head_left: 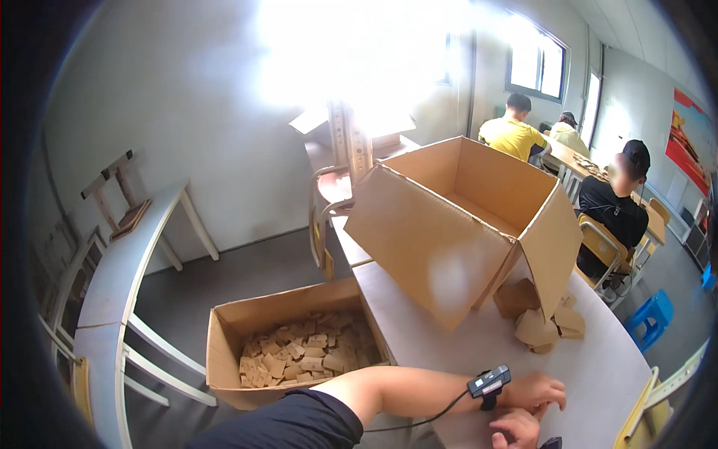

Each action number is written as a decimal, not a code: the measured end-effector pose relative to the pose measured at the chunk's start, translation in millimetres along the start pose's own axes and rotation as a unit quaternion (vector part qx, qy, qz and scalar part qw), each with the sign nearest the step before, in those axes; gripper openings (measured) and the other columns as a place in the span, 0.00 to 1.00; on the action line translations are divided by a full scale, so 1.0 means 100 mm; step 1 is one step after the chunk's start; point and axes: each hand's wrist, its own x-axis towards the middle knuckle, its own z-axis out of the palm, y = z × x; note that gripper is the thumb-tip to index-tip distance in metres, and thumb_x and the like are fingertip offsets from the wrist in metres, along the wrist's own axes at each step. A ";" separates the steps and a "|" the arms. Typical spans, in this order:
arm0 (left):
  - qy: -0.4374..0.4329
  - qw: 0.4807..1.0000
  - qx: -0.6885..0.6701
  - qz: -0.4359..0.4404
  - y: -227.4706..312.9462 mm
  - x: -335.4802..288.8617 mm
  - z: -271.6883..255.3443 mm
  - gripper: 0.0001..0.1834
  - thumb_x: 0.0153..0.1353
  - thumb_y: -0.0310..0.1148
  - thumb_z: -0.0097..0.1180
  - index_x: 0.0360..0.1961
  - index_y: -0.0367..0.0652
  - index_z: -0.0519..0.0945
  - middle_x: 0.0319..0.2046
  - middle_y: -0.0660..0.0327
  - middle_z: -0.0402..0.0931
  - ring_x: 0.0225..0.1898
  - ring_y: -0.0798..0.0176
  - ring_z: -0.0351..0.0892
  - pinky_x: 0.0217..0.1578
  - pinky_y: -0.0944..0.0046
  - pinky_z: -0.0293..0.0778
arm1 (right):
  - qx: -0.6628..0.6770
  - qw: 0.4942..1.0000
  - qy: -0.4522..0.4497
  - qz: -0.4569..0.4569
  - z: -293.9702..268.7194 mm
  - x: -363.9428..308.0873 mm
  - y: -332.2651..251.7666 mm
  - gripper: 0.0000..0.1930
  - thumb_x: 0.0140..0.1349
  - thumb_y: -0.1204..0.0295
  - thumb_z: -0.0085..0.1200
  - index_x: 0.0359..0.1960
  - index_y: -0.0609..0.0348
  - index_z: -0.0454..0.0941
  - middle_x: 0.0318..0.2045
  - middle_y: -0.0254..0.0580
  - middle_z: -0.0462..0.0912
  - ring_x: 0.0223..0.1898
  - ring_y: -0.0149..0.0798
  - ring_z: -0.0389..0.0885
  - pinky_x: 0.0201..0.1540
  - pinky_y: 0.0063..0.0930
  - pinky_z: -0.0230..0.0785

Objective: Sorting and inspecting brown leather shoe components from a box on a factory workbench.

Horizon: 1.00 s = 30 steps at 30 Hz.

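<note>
My left hand (pixel 535 391) reaches across the white table (pixel 407 318) with its fingers curled downward. Its wrist carries a small black-and-grey device (pixel 489 381) on a strap, with a cable running back along the arm. Close beside it, at the lower edge, my right hand (pixel 517 429) is bent with its fingers drawn in. The two hands nearly touch, and whatever they grip between them is hidden. Beyond them lie several folded brown cardboard pieces (pixel 537 329), partly under a flap of a large open cardboard box (pixel 441 243) that stands on the table.
Left of the table, a lower cardboard box (pixel 223 352) holds many small cardboard pieces (pixel 299 352). A long narrow table (pixel 112 292) runs along the left, with an upturned stool (pixel 120 194) on it. People sit at another table at the right, near a blue stool (pixel 649 318).
</note>
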 end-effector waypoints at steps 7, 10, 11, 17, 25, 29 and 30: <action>0.056 0.997 -0.016 -0.058 -0.11 0.01 0.00 0.19 0.50 0.21 0.61 0.45 0.46 0.81 0.37 0.60 0.81 0.39 0.50 0.82 0.36 0.52 0.76 | 0.008 0.998 0.065 0.022 0.00 0.02 -0.01 0.14 0.65 0.64 0.56 0.35 0.65 0.84 0.35 0.55 0.85 0.42 0.55 0.84 0.52 0.44 0.74; 0.046 0.998 0.010 -0.050 -0.10 0.00 -0.04 0.19 0.51 0.23 0.61 0.47 0.46 0.80 0.39 0.59 0.81 0.41 0.49 0.82 0.38 0.52 0.76 | 0.023 0.995 0.079 0.049 -0.03 0.00 0.02 0.15 0.66 0.63 0.55 0.35 0.64 0.84 0.35 0.53 0.85 0.42 0.54 0.84 0.54 0.44 0.73; 0.020 0.998 0.016 -0.051 -0.10 -0.01 -0.06 0.20 0.51 0.24 0.62 0.48 0.46 0.80 0.40 0.59 0.82 0.42 0.48 0.82 0.40 0.51 0.77 | 0.002 0.996 0.077 0.054 -0.04 0.00 0.04 0.15 0.67 0.62 0.55 0.35 0.63 0.84 0.35 0.53 0.85 0.42 0.53 0.84 0.55 0.44 0.73; -0.012 0.994 0.107 0.009 -0.21 -0.02 0.05 0.13 0.57 0.32 0.61 0.44 0.47 0.82 0.40 0.59 0.83 0.42 0.51 0.84 0.42 0.53 0.78 | -0.020 0.987 0.132 0.091 0.04 -0.02 0.10 0.14 0.64 0.62 0.56 0.30 0.61 0.84 0.27 0.44 0.83 0.33 0.43 0.81 0.49 0.38 0.72; -0.051 0.989 0.133 0.039 -0.20 0.00 0.03 0.13 0.58 0.39 0.59 0.45 0.51 0.82 0.43 0.62 0.83 0.50 0.55 0.82 0.49 0.53 0.74 | -0.017 0.977 0.160 0.140 0.04 -0.08 0.26 0.11 0.63 0.70 0.54 0.29 0.64 0.83 0.21 0.41 0.81 0.25 0.37 0.78 0.39 0.31 0.70; -0.038 0.988 0.150 0.016 -0.38 -0.08 0.14 0.15 0.58 0.37 0.57 0.47 0.53 0.81 0.42 0.62 0.81 0.49 0.54 0.80 0.51 0.53 0.71 | -0.098 0.980 0.157 0.074 0.08 -0.05 0.24 0.09 0.60 0.72 0.55 0.29 0.64 0.83 0.21 0.43 0.82 0.25 0.40 0.79 0.38 0.33 0.71; -0.036 0.988 0.152 0.018 -0.44 -0.06 0.19 0.15 0.58 0.37 0.57 0.47 0.53 0.81 0.42 0.62 0.81 0.49 0.54 0.80 0.51 0.53 0.71 | -0.098 0.979 0.158 0.088 0.09 -0.05 0.23 0.08 0.59 0.73 0.55 0.29 0.64 0.83 0.21 0.44 0.82 0.26 0.42 0.79 0.38 0.35 0.71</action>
